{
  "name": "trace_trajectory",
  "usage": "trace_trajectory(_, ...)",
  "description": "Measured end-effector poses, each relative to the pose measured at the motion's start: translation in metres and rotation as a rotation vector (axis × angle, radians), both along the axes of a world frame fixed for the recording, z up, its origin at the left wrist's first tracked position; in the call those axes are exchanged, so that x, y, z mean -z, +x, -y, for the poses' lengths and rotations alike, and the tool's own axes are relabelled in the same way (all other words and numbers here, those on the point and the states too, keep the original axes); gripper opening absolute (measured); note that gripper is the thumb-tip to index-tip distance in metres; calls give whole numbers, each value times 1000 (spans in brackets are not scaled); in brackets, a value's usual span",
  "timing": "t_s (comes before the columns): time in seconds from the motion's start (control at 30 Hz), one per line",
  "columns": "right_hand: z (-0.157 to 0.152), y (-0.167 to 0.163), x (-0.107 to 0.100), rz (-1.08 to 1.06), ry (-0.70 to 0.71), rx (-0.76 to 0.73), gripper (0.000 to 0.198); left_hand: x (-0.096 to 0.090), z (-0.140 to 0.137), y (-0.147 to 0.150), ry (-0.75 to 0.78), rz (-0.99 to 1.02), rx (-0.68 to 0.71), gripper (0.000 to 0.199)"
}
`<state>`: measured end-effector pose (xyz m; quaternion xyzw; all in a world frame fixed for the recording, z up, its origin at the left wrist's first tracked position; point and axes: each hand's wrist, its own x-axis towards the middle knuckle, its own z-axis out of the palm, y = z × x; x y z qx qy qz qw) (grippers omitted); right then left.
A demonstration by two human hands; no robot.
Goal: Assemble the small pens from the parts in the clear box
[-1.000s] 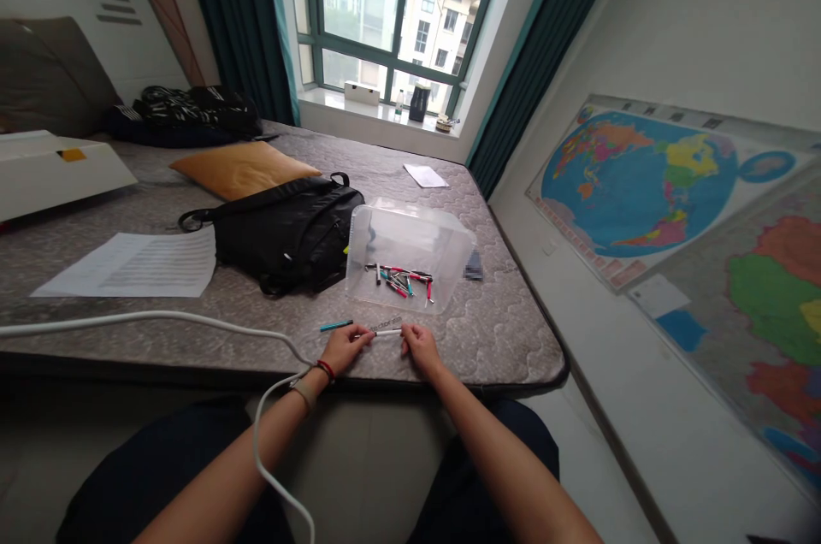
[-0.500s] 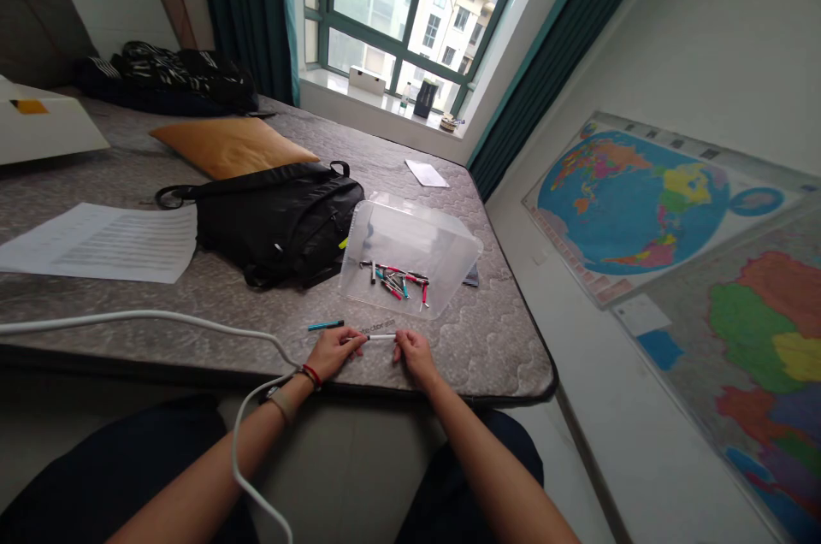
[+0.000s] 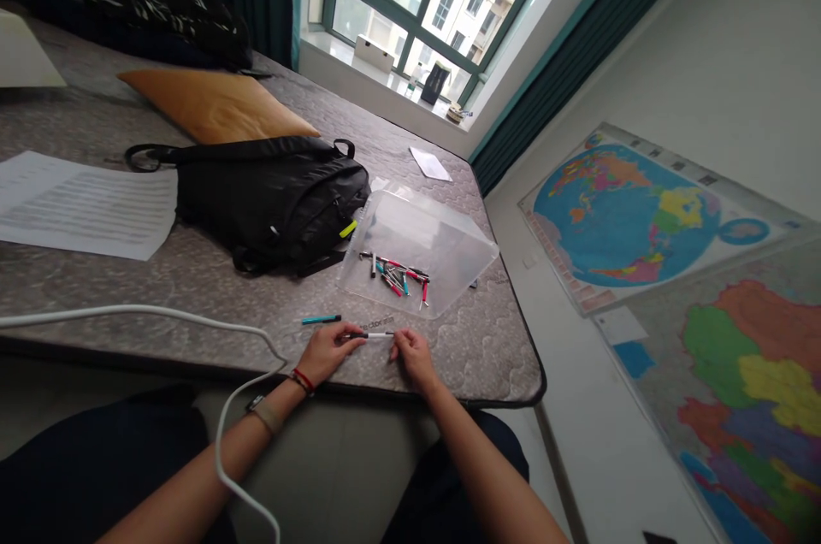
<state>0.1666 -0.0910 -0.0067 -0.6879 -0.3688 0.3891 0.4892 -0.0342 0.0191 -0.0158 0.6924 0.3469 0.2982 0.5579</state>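
A slim white and black pen (image 3: 380,335) spans the gap between my two hands, low over the mattress near its front edge. My left hand (image 3: 328,349) pinches its black end between thumb and fingers. At the pen's other end, the fingers of my right hand (image 3: 414,356) are closed on the tip. A teal pen (image 3: 321,319) lies on the mattress just beyond my left hand. Farther forward, a clear plastic bin (image 3: 449,245) contains several loose pens and pen parts (image 3: 398,274) in red, teal, black and white.
Left of the bin lies a black backpack (image 3: 275,202), with a brown padded envelope (image 3: 224,108) behind it. Printed sheets (image 3: 83,206) rest farther left. A white cable (image 3: 160,310) crosses the mattress (image 3: 500,356) and hangs past my left forearm. Maps (image 3: 629,210) cover the right wall.
The camera view has tilted and shifted slightly. Both hands keep their hold on the pen, with a dark bit now showing at its right end. The teal pen and bin stay put.
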Motion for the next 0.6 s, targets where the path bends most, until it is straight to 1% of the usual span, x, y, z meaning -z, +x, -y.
trace_trajectory(0.13,0,-2,0,30,-15,7,42,-3,0,-1,-65,48,-19,37)
trace_trajectory(0.3,0,-7,4,96,-46,-71,43,-3,-2,-3,-183,127,-69,43)
trace_trajectory(0.4,0,-10,5,168,-44,-100,40,-3,-3,-4,-215,181,-79,45)
trace_trajectory(0.5,0,-10,5,183,-39,-100,37,-3,-5,-4,-256,241,-85,51)
trace_trajectory(0.6,-1,-11,4,173,-45,-86,36,-4,-8,-5,-311,313,-123,49)
